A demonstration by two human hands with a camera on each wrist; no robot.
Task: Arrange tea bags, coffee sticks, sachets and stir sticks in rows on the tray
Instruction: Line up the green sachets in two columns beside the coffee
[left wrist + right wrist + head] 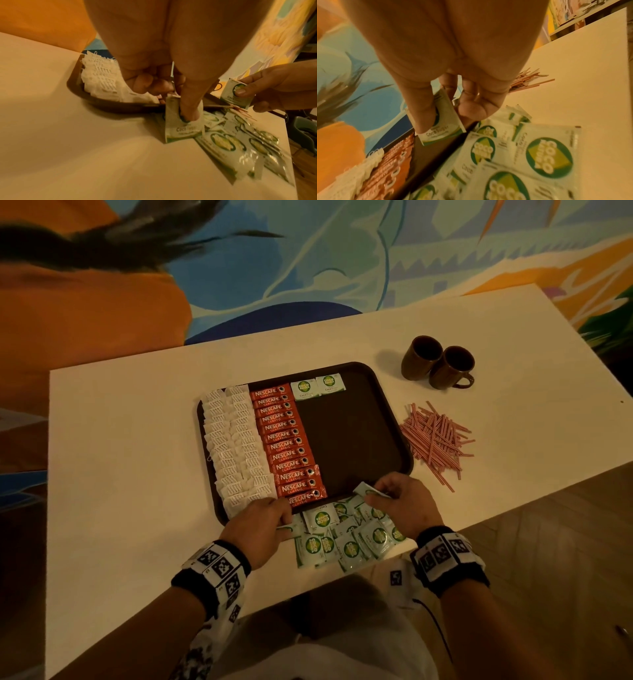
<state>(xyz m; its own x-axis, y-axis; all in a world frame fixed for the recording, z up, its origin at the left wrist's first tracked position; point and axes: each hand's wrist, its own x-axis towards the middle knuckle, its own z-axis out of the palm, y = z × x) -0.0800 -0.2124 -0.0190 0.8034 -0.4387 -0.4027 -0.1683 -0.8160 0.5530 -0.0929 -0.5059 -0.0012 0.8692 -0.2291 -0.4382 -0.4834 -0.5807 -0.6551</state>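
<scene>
A dark brown tray (356,436) holds white tea bags (236,443) in rows at its left, a column of red coffee sticks (286,445) beside them, and two green-and-white sugar sachets (317,386) at the far edge. A pile of sachets (346,537) lies on the table in front of the tray. My left hand (263,525) pinches one sachet (183,121) at the pile's left edge, thumb on its face. My right hand (400,501) pinches another sachet (440,121) just above the tray's near rim.
A heap of red-striped stir sticks (436,440) lies on the table right of the tray. Two brown mugs (438,364) stand behind them. The white table (120,474) ends close at the front and drops off diagonally at the right.
</scene>
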